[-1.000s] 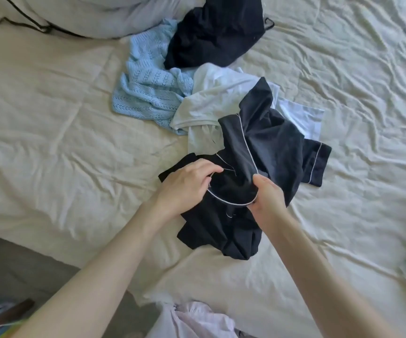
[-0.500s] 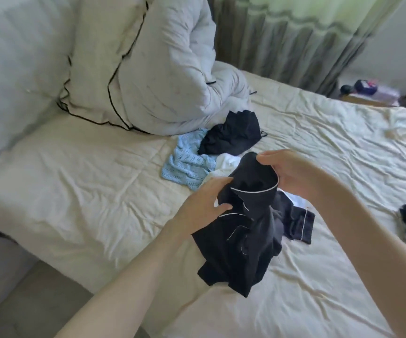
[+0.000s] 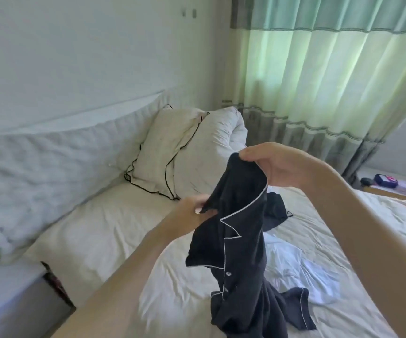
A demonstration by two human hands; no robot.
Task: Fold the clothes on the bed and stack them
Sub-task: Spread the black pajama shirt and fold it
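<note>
Above the near middle of the cream-sheeted bed [image 3: 114,230] hangs a black button-front pyjama shirt with thin white piping [image 3: 239,242], lifted by its collar while its lower end trails on the sheet. The right hand [image 3: 278,165] has its grip pinched closed on the top of the collar, thumb and fingers meeting on the cloth. The left hand [image 3: 192,211], lower and to the left, appears to grip a fold of the shirt's edge, though motion blur softens its fingers. Just right of the shirt lies a crumpled white garment [image 3: 297,269], and beyond it a small dark garment [image 3: 275,211]. At the far left end, white black-trimmed pillows [image 3: 172,152] lean against the headboard, with pale green curtains [image 3: 331,81] behind.
</note>
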